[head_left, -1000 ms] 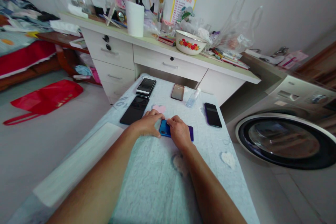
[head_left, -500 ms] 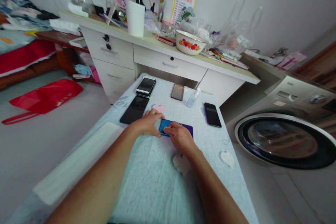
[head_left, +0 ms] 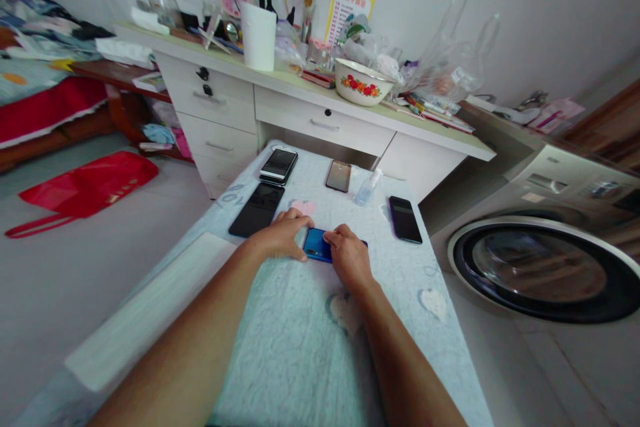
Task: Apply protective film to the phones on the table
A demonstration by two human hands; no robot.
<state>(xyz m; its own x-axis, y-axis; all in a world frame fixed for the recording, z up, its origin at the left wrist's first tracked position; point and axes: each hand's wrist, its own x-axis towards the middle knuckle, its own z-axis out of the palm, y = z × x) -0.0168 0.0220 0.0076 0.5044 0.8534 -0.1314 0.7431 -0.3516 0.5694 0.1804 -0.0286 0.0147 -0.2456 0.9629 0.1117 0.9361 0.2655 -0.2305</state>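
A blue smartphone [head_left: 317, 245] lies back-up on the cloth-covered table [head_left: 295, 333], its camera end to the left. My left hand [head_left: 285, 235] grips that end between thumb and fingers. My right hand [head_left: 349, 252] is closed, its bunched fingertips pressed on the middle of the phone's back; whatever they pinch is hidden. Beyond my left hand lies a black smartphone [head_left: 257, 209], and behind it a small stack of phones [head_left: 279, 165]. A clear phone case [head_left: 339, 175] and a clear spray bottle [head_left: 369, 187] are farther back. Another dark smartphone [head_left: 405, 219] rests at the right.
A long white strip [head_left: 150, 310] runs along the table's left side. Behind stands a white desk [head_left: 320, 117] bearing a flowered enamel bowl [head_left: 363, 82], a white cylinder [head_left: 259, 37] and plastic bags. A washing machine [head_left: 545, 213] is at the right; a red bag [head_left: 95, 183] lies on the floor.
My right hand has slid to the right along the phone's back, from near the camera end to the middle. My left hand keeps its grip in the same place.
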